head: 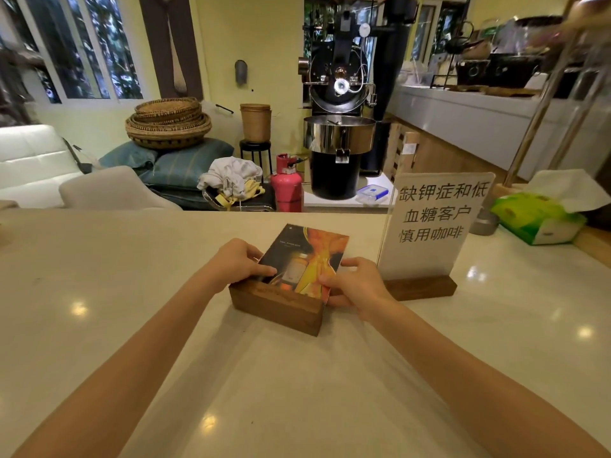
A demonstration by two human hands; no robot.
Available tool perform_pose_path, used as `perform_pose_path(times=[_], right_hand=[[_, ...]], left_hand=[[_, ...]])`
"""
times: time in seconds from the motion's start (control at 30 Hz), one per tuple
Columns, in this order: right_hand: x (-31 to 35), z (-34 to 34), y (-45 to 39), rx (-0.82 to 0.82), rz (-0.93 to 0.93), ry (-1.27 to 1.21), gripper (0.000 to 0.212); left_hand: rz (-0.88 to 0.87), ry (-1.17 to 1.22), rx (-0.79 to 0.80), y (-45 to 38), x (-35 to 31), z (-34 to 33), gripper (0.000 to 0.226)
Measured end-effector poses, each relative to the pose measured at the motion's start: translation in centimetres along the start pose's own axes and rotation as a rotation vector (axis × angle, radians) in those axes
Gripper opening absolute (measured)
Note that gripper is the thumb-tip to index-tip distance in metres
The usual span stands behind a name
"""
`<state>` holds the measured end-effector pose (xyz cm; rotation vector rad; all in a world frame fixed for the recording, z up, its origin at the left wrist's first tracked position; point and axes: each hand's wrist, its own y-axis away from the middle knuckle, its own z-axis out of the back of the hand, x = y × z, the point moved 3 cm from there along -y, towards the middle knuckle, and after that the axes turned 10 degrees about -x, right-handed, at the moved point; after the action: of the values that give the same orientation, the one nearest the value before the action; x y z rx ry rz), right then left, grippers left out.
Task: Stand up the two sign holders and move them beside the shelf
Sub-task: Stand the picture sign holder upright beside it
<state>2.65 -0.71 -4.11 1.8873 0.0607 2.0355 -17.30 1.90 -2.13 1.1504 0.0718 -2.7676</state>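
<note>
- My two bare forearms reach in from the bottom corners over the pale, glossy counter (99,292) and meet at its middle.
- My left hand (236,261) grips the left edge of the colourful sign holder (297,269), thumb lying on the printed face, fingers (264,271) curled narrow around the edge.
- My right hand (353,285) clamps the right edge of the same holder, thumb on the front of the panel, the other fingers wrapped behind it.
- This holder's panel, printed with an orange and dark picture, leans back away from me, and its dark wooden base (277,309) faces me with its front edge on the counter.
- The white sign holder (433,226) stands upright just to the right, close beside my right hand, its clear panel carrying black Chinese characters and set in a wooden base of its own.
- A green tissue pack (539,219) lies on the counter further right, near a slanted metal post (542,107).
- Beyond the counter stands a black coffee roaster (340,127) with a steel tray, a pink fire extinguisher (286,186) on the floor beside it.
- Stacked woven baskets (168,123) rest on cushions at the left, next to a white sofa (29,160).
</note>
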Motion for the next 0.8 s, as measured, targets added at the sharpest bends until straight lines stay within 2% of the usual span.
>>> perform_pose_path(times=[0.2,0.43,0.63,0.8], right_hand=[[1.2,0.9,-0.2,-0.029,0.363,0.049,0.061],[2.1,1.1,0.7,-0.109,0.725,0.116,0.055],[1.7,2.0,1.0,-0.172,0.907,0.136,0.053],[1.2,2.8,1.0,-0.221,0.975,0.162,0.052]], left_hand=[[-0.152,0.178,-0.131,-0.3,-0.4,0.1,0.049],[-0.282,0.291,-0.25,-0.1,-0.9,-0.1,0.062],[-0.386,0.271,-0.329,0.4,-1.7,-0.8,0.061],[-0.412,0.28,-0.383,0.7,-2.3,-1.8,0.06]])
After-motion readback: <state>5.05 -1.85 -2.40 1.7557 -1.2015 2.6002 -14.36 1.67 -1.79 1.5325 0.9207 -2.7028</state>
